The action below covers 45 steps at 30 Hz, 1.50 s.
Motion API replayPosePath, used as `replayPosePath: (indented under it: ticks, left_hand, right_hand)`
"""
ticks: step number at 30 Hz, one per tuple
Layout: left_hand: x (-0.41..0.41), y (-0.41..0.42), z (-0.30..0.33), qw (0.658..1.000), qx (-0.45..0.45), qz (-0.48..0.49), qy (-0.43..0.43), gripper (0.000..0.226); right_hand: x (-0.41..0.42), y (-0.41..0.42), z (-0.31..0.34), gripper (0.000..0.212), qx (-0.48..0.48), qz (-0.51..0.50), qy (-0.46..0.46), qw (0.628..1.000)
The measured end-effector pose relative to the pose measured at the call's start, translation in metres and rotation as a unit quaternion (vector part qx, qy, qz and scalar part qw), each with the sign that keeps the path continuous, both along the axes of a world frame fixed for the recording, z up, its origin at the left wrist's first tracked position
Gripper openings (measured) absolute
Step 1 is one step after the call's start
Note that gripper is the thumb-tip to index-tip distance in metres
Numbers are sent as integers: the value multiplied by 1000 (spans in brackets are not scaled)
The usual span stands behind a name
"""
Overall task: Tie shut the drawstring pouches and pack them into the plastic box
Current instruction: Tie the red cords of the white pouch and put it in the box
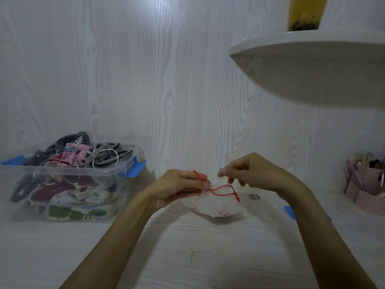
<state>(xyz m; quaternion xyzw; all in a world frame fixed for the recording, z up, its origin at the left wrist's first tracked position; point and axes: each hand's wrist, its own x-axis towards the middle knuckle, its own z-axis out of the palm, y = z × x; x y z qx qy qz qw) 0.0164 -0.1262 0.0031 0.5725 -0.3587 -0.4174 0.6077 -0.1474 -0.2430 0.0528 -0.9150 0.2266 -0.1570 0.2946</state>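
Note:
A small white pouch with tiny pink prints hangs above the table, gathered at its top. My left hand pinches the pouch's neck and one end of its red drawstring. The cord forms a loop that trails down the pouch's right side. My right hand hovers just above the loop with fingers loosely curled; it looks blurred and holds nothing I can make out. At the left stands a clear plastic box with blue latches, heaped with several fabric pouches.
The white wood-grain table meets a matching wall behind. A rounded white shelf juts out at the upper right. A pink organiser with pens sits at the far right. The box's clear lid with blue clips lies behind my right forearm.

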Motion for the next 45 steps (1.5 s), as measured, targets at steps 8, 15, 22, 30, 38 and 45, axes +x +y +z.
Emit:
replayPosePath:
  ticks: [8, 15, 22, 30, 38, 45]
  left_hand:
    - [-4, -1, -4, 986, -55, 20, -157, 16]
    - [-5, 0, -7, 969, -84, 17, -231, 16]
    - [-6, -2, -13, 938, -147, 90, -302, 18]
    - [-3, -6, -22, 925, -166, 155, -304, 25]
    - [2, -8, -22, 914, -165, 188, -318, 19]
    - [5, -7, -21, 899, -163, 189, -361, 22]
  right_hand:
    - [16, 2, -21, 20, 22, 70, -32, 997]
    - [17, -3, -26, 16, 11, 69, -32, 997]
    - [24, -5, -32, 15, 49, 16, -35, 998]
    - [33, 1, -42, 15, 92, 31, -24, 995]
    - [29, -2, -38, 15, 163, -4, -62, 985]
    - [30, -3, -41, 16, 269, 51, -20, 962]
